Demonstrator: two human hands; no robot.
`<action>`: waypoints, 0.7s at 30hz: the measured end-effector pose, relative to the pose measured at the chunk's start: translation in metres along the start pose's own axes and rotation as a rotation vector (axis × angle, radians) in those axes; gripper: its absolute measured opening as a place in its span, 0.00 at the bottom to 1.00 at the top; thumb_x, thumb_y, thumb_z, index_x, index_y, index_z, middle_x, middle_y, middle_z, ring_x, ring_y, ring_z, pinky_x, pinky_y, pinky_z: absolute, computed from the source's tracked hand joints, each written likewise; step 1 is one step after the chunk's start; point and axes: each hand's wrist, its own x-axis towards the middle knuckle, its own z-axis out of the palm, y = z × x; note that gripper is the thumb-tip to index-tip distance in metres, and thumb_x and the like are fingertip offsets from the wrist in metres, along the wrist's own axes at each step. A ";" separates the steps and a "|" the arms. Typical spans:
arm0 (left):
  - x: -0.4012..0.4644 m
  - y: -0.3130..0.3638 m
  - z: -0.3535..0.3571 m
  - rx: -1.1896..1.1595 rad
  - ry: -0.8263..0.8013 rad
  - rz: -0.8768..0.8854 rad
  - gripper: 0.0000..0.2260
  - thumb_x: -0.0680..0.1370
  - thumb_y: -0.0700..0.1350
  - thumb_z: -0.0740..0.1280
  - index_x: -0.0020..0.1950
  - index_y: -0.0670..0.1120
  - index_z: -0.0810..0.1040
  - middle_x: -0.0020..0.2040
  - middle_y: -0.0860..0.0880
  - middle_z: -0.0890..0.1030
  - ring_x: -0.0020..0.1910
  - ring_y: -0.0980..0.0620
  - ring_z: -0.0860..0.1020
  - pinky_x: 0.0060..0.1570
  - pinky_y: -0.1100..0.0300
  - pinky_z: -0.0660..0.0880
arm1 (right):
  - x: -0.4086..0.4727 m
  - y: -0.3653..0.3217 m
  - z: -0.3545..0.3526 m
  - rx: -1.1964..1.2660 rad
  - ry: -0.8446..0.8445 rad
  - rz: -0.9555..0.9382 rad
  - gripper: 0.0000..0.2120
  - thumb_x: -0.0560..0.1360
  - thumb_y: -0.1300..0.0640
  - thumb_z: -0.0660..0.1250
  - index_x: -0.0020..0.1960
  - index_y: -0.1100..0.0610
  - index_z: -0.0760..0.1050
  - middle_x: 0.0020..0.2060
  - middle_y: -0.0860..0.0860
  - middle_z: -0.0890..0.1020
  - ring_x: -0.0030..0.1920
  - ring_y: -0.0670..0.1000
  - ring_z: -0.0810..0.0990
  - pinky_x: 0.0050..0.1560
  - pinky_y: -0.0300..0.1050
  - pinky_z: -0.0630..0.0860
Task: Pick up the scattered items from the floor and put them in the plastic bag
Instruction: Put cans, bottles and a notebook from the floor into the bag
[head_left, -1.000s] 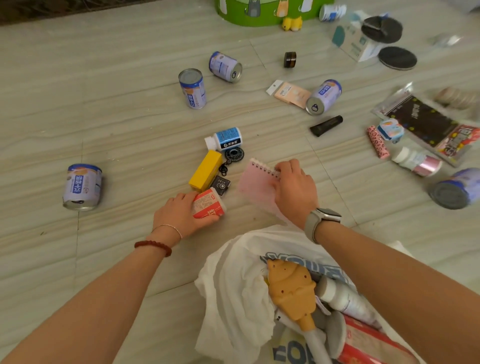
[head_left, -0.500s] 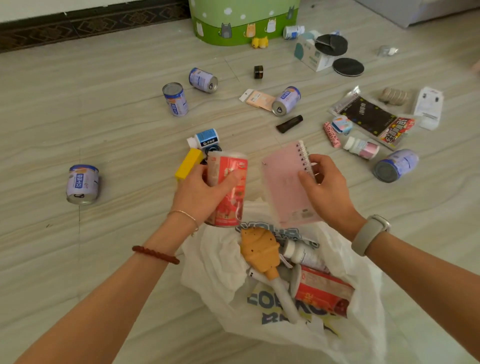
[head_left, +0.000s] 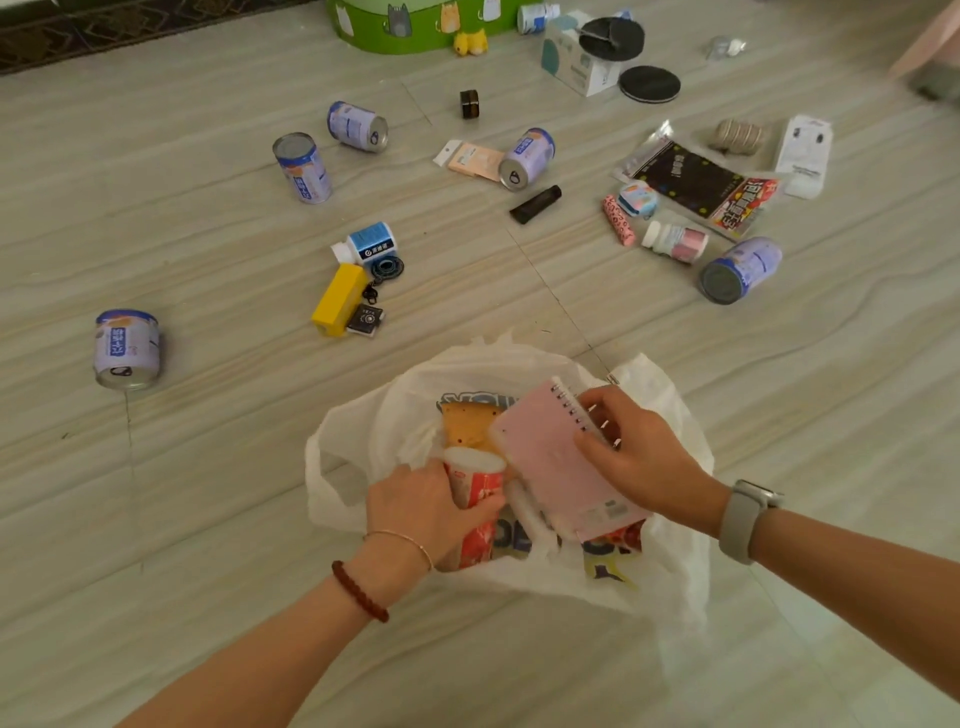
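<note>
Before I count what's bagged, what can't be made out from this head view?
- Plastic bag contents: mostly covered by the pink notebook, red carton and both hands.
- Green box: cut off by the top edge.
- Can labels: print too small.

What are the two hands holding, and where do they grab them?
Left hand grips the red cup round its side. Right hand pinches the pink notebook by its spiral edge, over the plastic bag.

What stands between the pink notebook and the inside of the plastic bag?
Nothing visible does. The right hand holds the pink notebook directly over the open mouth of the plastic bag; the left hand lowers the red carton beside it.
</note>
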 end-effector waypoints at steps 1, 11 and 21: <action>0.003 -0.004 0.000 0.048 0.044 -0.002 0.35 0.66 0.75 0.54 0.55 0.47 0.71 0.51 0.47 0.79 0.51 0.48 0.75 0.46 0.55 0.70 | -0.001 0.000 0.002 -0.010 -0.011 -0.006 0.13 0.76 0.58 0.61 0.60 0.55 0.68 0.45 0.52 0.80 0.41 0.55 0.79 0.44 0.56 0.78; 0.042 -0.042 -0.015 -0.069 0.367 -0.078 0.36 0.71 0.69 0.54 0.71 0.48 0.60 0.73 0.41 0.61 0.73 0.41 0.57 0.69 0.38 0.51 | 0.008 -0.018 0.019 0.157 0.050 -0.086 0.26 0.77 0.57 0.59 0.72 0.45 0.54 0.46 0.55 0.77 0.43 0.57 0.80 0.41 0.56 0.80; 0.061 -0.046 -0.004 -0.537 0.099 -0.096 0.12 0.79 0.50 0.58 0.40 0.43 0.69 0.39 0.42 0.77 0.43 0.40 0.76 0.40 0.55 0.67 | 0.008 -0.013 0.026 0.027 0.006 -0.072 0.27 0.78 0.55 0.59 0.73 0.49 0.52 0.45 0.55 0.79 0.43 0.57 0.80 0.44 0.57 0.79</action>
